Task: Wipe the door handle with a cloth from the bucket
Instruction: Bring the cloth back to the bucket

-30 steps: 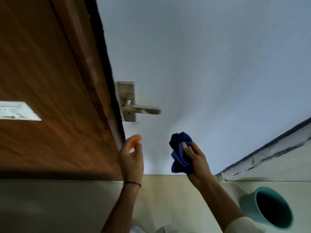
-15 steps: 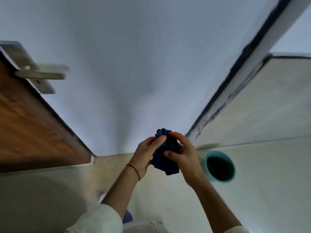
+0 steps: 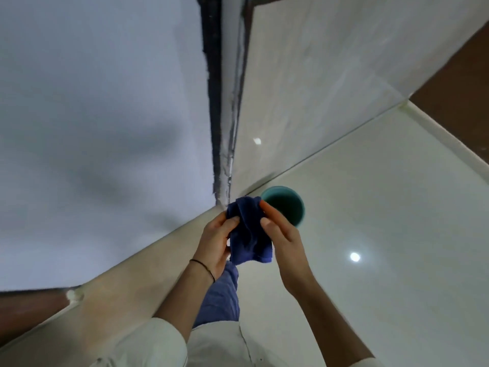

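Note:
A dark blue cloth (image 3: pixel 250 234) hangs between both hands at the middle of the view. My left hand (image 3: pixel 215 243) grips its left edge, and my right hand (image 3: pixel 281 237) pinches its right edge with thumb and fingers. Just behind the cloth, a teal bucket (image 3: pixel 296 207) stands on the pale floor, its opening dark. The door handle is out of view.
A pale blue-white door or wall (image 3: pixel 105 128) fills the left, ending at a dark vertical frame edge (image 3: pixel 214 102). A beige tiled wall (image 3: pixel 317 75) lies to the right of it. Glossy pale floor (image 3: pixel 383 234) spreads right. My leg in blue trousers (image 3: pixel 222 295) is below the hands.
The view has swung right and down: the door handle has left the frame and the bucket now sits just behind the hands. Both hands have spread the cloth a little.

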